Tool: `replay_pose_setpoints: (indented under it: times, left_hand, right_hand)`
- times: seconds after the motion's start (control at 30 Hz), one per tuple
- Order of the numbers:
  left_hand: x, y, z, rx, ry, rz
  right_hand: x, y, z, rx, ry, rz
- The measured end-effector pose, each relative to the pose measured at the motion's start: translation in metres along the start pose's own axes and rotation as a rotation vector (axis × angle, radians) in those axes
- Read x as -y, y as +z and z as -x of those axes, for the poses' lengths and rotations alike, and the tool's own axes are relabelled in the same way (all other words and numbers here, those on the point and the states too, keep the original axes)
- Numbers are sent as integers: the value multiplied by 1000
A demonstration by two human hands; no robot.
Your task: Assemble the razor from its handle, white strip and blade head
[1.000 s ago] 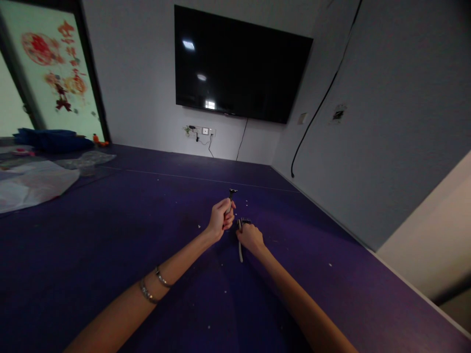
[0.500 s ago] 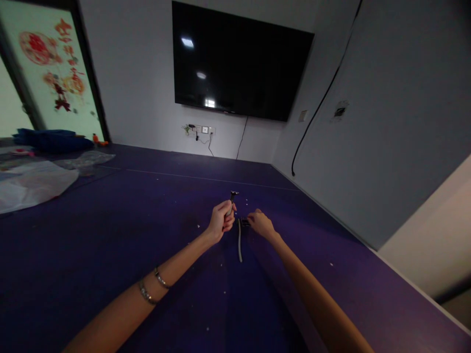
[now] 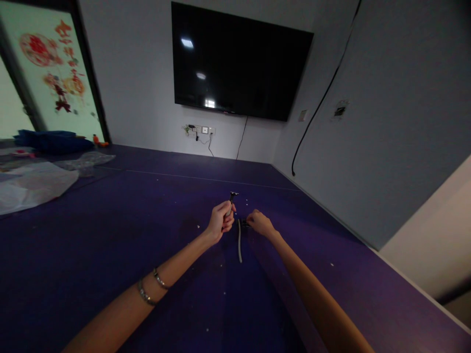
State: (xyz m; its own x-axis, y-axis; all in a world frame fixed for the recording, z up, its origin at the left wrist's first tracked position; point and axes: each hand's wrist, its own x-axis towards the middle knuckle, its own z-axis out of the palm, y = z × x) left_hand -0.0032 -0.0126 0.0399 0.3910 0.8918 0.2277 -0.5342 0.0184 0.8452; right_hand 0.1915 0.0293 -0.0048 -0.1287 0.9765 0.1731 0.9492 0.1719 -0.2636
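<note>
Wrapped in the fingers of my left hand (image 3: 221, 220) is a razor (image 3: 233, 197), upright, with a wide T-shaped head above a dark neck and a grey handle. Two bracelets circle that forearm. To its right, my right hand (image 3: 260, 222) is closed, fingertips pinched at a small dark piece (image 3: 245, 223) low over the purple surface; its exact kind is too small to make out. Just left of that piece lies a slim, slightly curved grey stick (image 3: 240, 242), pointing towards me.
Small white scraps dot the purple surface (image 3: 147, 235). At the far left are white plastic sheeting (image 3: 37, 184), a dark blue cloth bundle (image 3: 53, 141) and an orange item (image 3: 98, 141). A black cable (image 3: 320, 105) hangs along the right wall. A television (image 3: 239, 61) hangs ahead.
Almost everything stays in place. My right fingertips and the small dark piece have shifted very slightly; my left hand keeps holding the razor upright.
</note>
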Motion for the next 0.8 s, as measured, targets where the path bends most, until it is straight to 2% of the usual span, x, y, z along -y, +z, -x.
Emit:
replay_pose_setpoints:
  times: [0.43,0.63,0.8]
  left_hand:
    - [2,-3,0,-39,-25,-10]
    - [5,-5,-1,-69,-10,-16]
    - [13,-9,-4,-89,27,-62]
  right_hand:
    - [-1,-17,-13,-120,72,-483]
    - [2,-25,-16,-127,107,-605]
    - [8,-34,-13,-128,55,-692]
